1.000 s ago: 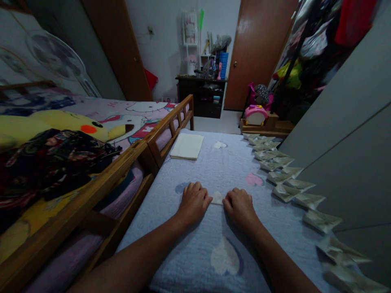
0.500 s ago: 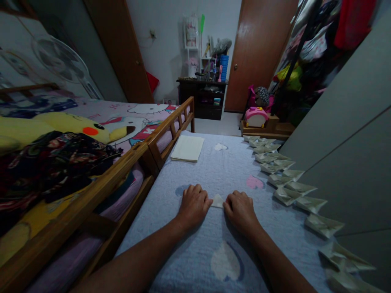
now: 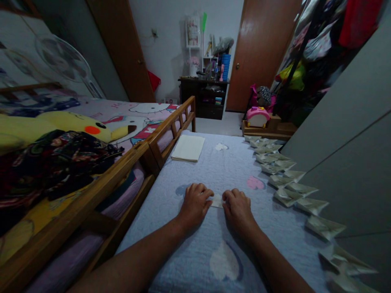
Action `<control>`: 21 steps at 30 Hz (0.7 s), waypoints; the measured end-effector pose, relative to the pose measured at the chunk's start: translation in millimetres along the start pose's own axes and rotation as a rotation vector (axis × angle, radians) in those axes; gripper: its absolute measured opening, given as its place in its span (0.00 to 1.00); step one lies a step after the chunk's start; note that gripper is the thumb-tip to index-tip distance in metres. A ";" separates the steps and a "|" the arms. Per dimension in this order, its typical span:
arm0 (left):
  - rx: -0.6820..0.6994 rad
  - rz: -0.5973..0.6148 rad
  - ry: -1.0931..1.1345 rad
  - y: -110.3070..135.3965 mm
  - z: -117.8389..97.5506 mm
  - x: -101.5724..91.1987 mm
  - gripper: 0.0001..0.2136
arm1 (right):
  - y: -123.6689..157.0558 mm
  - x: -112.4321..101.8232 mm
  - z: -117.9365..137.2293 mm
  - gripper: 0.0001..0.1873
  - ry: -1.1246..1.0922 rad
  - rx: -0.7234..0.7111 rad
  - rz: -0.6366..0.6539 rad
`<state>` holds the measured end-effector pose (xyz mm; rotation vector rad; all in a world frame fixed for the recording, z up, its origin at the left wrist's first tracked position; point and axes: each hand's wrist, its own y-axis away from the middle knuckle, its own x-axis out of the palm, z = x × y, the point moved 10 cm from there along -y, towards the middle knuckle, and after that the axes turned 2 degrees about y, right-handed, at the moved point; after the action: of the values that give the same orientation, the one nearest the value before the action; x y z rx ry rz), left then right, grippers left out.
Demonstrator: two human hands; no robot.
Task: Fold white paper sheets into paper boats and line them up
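Observation:
A small folded piece of pale paper (image 3: 217, 201) lies on the blue quilted sheet (image 3: 183, 260), spanning the gap between my hands. My left hand (image 3: 195, 203) pinches its left end, with the thumb low and the fingers curled over. At the right end, my right hand (image 3: 238, 205) grips it in the same way. The fingers cover both ends, so only the middle strip of the paper shows. Farther off, toward the upper left of the sheet, rests a stack of cream paper sheets (image 3: 188, 147).
Several folded paper boats (image 3: 287, 196) line the right edge of the bed, beside a grey cabinet (image 3: 345, 162). A wooden bed rail (image 3: 122, 162) runs along the left. Beyond it lie a yellow plush toy (image 3: 67, 124) and a dark patterned cloth (image 3: 61, 158).
The pointed upper part of the paper no longer shows; a flatter strip is visible now. My fingers have shifted slightly at both ends. The view has moved a little.

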<state>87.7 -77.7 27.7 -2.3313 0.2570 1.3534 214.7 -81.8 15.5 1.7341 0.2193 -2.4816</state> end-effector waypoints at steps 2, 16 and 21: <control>0.156 0.005 -0.031 1.3 -12.9 3.1 0.02 | 0.1 3.5 3.6 0.09 -0.032 -0.040 0.014; 0.411 0.133 -0.335 32.0 -43.9 10.8 0.08 | 0.1 -1.3 12.6 0.07 0.129 0.045 -0.017; 0.330 0.207 -0.388 31.6 -37.1 10.7 0.07 | 2.6 -4.4 1.2 0.06 0.118 0.072 -0.011</control>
<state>110.5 -122.0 25.9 -1.7711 0.5632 1.6832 215.6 -84.6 19.9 1.9153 0.1510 -2.4255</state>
